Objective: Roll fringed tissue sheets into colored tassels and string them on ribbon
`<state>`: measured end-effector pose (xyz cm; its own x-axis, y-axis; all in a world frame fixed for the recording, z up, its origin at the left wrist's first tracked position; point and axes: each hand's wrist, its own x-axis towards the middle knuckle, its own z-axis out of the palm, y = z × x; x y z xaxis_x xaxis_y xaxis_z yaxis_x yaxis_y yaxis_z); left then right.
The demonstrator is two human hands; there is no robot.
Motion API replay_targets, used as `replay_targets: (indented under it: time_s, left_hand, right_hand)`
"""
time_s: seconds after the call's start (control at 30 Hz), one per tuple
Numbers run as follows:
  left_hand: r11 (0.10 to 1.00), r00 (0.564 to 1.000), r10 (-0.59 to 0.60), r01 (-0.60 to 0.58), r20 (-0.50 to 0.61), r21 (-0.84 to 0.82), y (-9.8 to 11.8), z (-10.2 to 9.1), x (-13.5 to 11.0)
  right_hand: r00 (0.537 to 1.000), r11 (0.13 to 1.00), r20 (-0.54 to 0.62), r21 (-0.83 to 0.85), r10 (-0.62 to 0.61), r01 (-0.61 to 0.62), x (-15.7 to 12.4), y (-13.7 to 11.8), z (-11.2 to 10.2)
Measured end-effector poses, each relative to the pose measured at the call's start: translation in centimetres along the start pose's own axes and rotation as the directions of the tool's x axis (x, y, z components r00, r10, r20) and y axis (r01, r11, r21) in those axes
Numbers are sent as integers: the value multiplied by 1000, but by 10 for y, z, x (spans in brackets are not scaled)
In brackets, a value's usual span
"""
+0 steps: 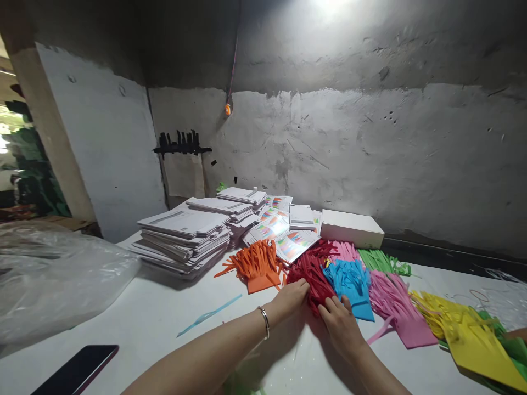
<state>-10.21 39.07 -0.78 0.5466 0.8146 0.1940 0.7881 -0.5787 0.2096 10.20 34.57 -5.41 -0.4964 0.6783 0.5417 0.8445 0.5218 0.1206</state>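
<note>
A dark red bundle of fringed strips (313,274) lies between my hands at the middle of the table. My left hand (294,300), with a silver bangle at the wrist, is closed on its left side. From the right, my right hand (340,323) grips the near end with curled fingers. Just left of my left hand sits an orange fringed bundle (263,281). A blue fringed bundle (358,299) lies close to my right hand, followed by a pink one (414,329) and a yellow one (473,345) farther right.
Stacks of white flat cartons (185,225) stand at the back left, beside colour-printed sheets (294,244) and a long white box (352,226). A phone (78,370), a clear plastic bag (61,280) and a light-blue strip (209,314) lie left. Part of another person's hand (517,333) shows at the right edge.
</note>
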Motion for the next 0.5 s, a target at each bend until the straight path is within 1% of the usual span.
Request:
replay_targets:
  time_s: [0.13,0.23,0.3,0.4,0.5]
  left_hand:
    - [998,999,40,-39,24,-48,1,2,3]
    - [996,1000,12,-11,10,-87,0,-7,11]
    - [993,999,-47,43,-28,-111,-5,-21,20]
    - [978,982,-158,141,-100,-156,-21,-52,38]
    - [950,953,-262,227,-152,-214,-41,-88,53]
  right_hand:
    - [1000,1000,2,-24,-14,14,11,1,9]
    - [997,997,-13,-20,-75,75,11,1,10]
    - [991,991,-28,-14,-132,132,4,4,10]
    - [978,980,-54,-1,-200,201,-17,14,5]
    - [977,979,-77,25,-200,203,-47,30,-13]
